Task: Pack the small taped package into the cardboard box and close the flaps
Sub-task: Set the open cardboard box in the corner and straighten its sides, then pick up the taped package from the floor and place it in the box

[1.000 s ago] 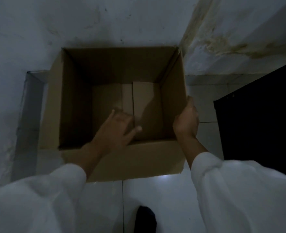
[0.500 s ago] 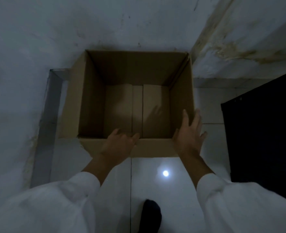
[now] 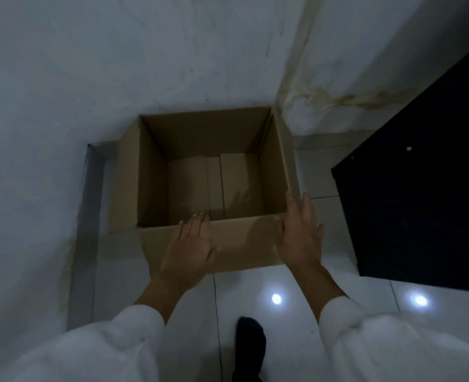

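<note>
An open brown cardboard box [image 3: 200,133] stands on the white tiled floor in the corner of two walls. Its flaps hang outward, the near one folded down toward me. Only the bottom flaps show inside the box. My left hand [image 3: 190,248] lies flat on the near flap, fingertips at the box rim. My right hand [image 3: 301,232] rests with spread fingers against the box's near right corner. No taped package shows anywhere in the view.
White walls close in behind and to the left of the box. A large black object [image 3: 420,188] stands on the right. A grey strip [image 3: 86,230] runs along the floor on the left. A dark foot [image 3: 248,343] shows below.
My left hand has come out of the box onto the near flap. My right hand has opened and slid to the near right corner. The view has pulled back from the box.
</note>
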